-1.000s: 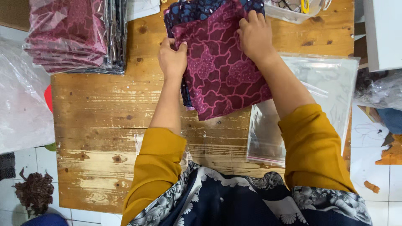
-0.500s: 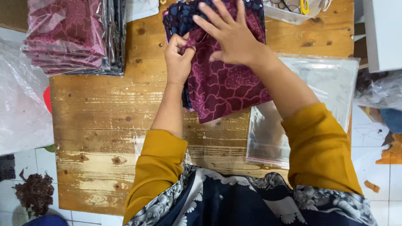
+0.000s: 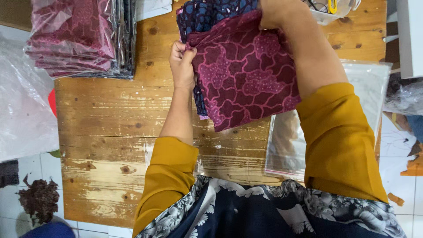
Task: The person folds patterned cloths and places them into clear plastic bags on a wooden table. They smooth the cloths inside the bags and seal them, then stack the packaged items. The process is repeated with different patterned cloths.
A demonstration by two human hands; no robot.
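Note:
A folded maroon cloth (image 3: pixel 246 70) with a pink floral pattern lies on a wooden table (image 3: pixel 110 128), on top of a dark blue patterned cloth (image 3: pixel 211 11). My left hand (image 3: pixel 182 61) pinches the maroon cloth's left corner between thumb and fingers. My right hand (image 3: pixel 275 11) presses on the cloth's upper right edge at the top of the view; its fingers are cut off by the frame.
A stack of maroon cloths in clear bags (image 3: pixel 77 35) sits at the table's upper left. Empty clear plastic bags (image 3: pixel 352 101) lie to the right under my right arm. Loose plastic sheeting (image 3: pixel 22 110) hangs at the left. A clear container (image 3: pixel 335 11) stands at the top right.
My right hand slid from the cloth's middle up to its far edge. My left hand closed on the left corner, and the maroon cloth shifted slightly.

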